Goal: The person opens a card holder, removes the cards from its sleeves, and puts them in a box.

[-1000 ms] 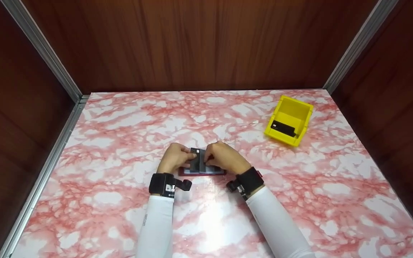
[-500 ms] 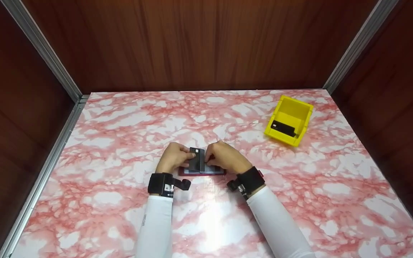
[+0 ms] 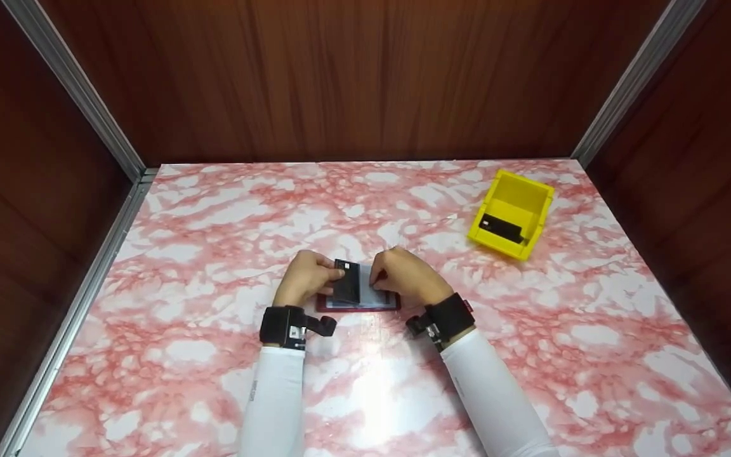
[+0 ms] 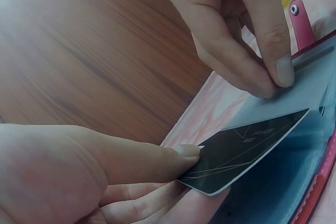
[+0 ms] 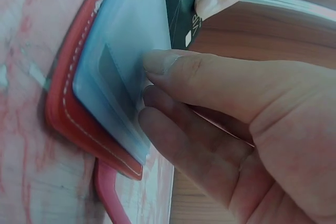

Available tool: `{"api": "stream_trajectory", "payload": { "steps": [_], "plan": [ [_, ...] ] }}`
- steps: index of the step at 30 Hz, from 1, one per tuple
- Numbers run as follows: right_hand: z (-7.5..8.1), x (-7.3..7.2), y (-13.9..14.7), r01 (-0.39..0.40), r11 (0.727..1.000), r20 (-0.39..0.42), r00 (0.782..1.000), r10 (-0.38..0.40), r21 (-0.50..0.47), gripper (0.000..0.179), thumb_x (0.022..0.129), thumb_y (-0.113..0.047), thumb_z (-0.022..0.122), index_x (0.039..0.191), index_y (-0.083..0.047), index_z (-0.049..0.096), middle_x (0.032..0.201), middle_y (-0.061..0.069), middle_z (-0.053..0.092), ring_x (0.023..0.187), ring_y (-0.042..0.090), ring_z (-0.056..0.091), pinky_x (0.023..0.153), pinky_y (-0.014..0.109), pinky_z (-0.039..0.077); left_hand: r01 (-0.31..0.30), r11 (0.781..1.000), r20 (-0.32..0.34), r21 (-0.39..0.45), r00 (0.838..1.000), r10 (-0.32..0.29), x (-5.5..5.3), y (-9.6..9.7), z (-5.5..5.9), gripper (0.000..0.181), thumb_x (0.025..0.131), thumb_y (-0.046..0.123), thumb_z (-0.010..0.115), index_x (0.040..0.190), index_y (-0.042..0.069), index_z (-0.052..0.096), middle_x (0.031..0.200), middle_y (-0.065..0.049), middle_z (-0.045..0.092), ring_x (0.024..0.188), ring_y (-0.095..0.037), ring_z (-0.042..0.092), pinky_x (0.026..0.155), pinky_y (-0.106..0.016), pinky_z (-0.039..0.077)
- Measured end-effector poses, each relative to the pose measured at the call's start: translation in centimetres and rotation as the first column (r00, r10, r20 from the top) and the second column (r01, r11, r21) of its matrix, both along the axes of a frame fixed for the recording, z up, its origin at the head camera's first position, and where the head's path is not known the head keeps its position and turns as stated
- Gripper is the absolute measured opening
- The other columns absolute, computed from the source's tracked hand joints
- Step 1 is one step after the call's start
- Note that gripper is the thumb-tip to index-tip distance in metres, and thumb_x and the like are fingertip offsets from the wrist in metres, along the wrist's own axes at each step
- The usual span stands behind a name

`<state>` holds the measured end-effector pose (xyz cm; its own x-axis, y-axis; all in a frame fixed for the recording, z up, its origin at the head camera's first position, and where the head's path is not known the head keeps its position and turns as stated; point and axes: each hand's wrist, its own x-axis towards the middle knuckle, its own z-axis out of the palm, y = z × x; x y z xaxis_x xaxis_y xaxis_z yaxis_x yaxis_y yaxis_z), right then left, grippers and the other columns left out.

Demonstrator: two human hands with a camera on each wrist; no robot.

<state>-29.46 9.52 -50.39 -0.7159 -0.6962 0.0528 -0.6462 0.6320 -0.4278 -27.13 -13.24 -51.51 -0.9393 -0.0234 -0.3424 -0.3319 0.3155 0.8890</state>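
A red card holder (image 3: 359, 310) with clear plastic sleeves lies open on the table in front of me. My left hand (image 3: 305, 278) pinches a black card (image 4: 241, 150) between thumb and fingers at its outer edge. In the right wrist view the card's inner edge meets a clear sleeve (image 5: 142, 19). My right hand (image 3: 408, 276) pinches the edge of that sleeve between thumb and fingertips. A pink snap strap (image 4: 301, 27) sticks out from the holder's far side, beyond my right fingers.
A yellow bin (image 3: 548, 193) stands at the back right of the pink marbled table (image 3: 226, 222). Inside it lies a flat black piece (image 3: 500, 228) with a small white mark. Brown wood-grain panels (image 3: 365, 76) wall the table at the back and sides.
The black card has shifted slightly left with my left hand. My right hand has moved a little right, and more of the pale sleeve shows between the hands.
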Motion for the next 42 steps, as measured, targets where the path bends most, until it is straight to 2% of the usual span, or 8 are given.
{"api": "stream_trajectory", "payload": {
  "steps": [8,16,22,28,33,36,42],
  "plan": [
    [0.2,-0.3,0.3,-0.013,1.000,-0.007,1.000,0.013,-0.001,0.005,0.091,-0.004,0.085,0.095,-0.008,0.086,0.098,0.009,0.083,0.092,0.024,0.078,0.088,0.039,0.067,-0.010,1.000,-0.015,0.016,1.000,0.010,0.1,-0.1,0.3,0.022,0.094,0.003,0.080,0.112,-0.008,0.071,0.106,-0.013,0.068,0.065,-0.011,0.068,0.060,-0.019,0.064],
    [0.1,-0.3,0.4,-0.013,1.000,-0.029,1.000,0.013,-0.018,0.005,0.089,-0.003,0.086,0.092,-0.007,0.086,0.095,0.009,0.083,0.091,0.023,0.077,0.086,0.039,0.067,-0.025,1.000,0.003,-0.002,1.000,0.025,0.0,-0.3,0.6,0.027,0.096,0.005,0.080,0.118,-0.006,0.071,0.114,-0.017,0.071,0.065,-0.013,0.070,0.063,-0.021,0.065],
    [0.3,-0.3,0.5,0.025,0.999,-0.009,1.000,-0.025,-0.025,0.005,0.091,-0.005,0.085,0.095,-0.007,0.086,0.097,0.009,0.083,0.092,0.023,0.076,0.088,0.041,0.066,-0.034,0.999,-0.011,-0.021,0.999,0.033,0.0,-0.1,0.7,0.027,0.096,0.007,0.081,0.118,-0.006,0.072,0.118,-0.023,0.073,0.066,-0.014,0.071,0.064,-0.022,0.066],
    [0.4,-0.3,0.5,0.046,0.998,-0.003,0.999,-0.047,-0.037,0.005,0.093,-0.008,0.084,0.097,-0.006,0.085,0.098,0.010,0.082,0.093,0.024,0.076,0.089,0.042,0.066,-0.037,0.999,-0.034,-0.038,0.999,0.036,0.1,0.0,0.8,0.028,0.095,0.009,0.081,0.118,-0.006,0.073,0.107,-0.018,0.074,0.066,-0.014,0.071,0.063,-0.022,0.065],
    [0.3,-0.4,0.6,0.053,0.998,-0.003,0.999,-0.053,-0.043,0.005,0.093,-0.008,0.083,0.097,-0.005,0.085,0.098,0.010,0.082,0.093,0.024,0.075,0.087,0.042,0.066,-0.056,0.998,-0.069,0.012,0.996,0.057,0.0,-0.1,0.8,0.026,0.095,0.005,0.080,0.116,-0.007,0.073,0.099,-0.014,0.075,0.071,-0.016,0.074,0.065,-0.024,0.067],
    [0.4,-0.4,0.6,0.071,0.996,-0.009,0.997,-0.071,-0.047,0.005,0.094,-0.008,0.082,0.097,-0.005,0.085,0.098,0.010,0.082,0.092,0.023,0.074,0.087,0.042,0.066,-0.081,0.995,-0.087,0.059,0.992,0.086,0.0,0.0,0.9,0.026,0.095,0.003,0.079,0.117,-0.008,0.073,0.102,-0.016,0.077,0.076,-0.017,0.075,0.067,-0.025,0.068],
    [0.9,-0.3,0.5,0.133,0.987,-0.009,0.991,-0.135,-0.090,0.008,0.095,-0.006,0.081,0.101,-0.004,0.085,0.102,0.010,0.082,0.097,0.024,0.077,0.092,0.043,0.067,-0.134,0.983,-0.134,0.124,0.980,0.150,-0.1,0.0,1.3,0.026,0.096,0.007,0.081,0.118,-0.007,0.076,0.106,-0.018,0.081,0.074,-0.012,0.073,0.067,-0.024,0.068]
  ]
}}
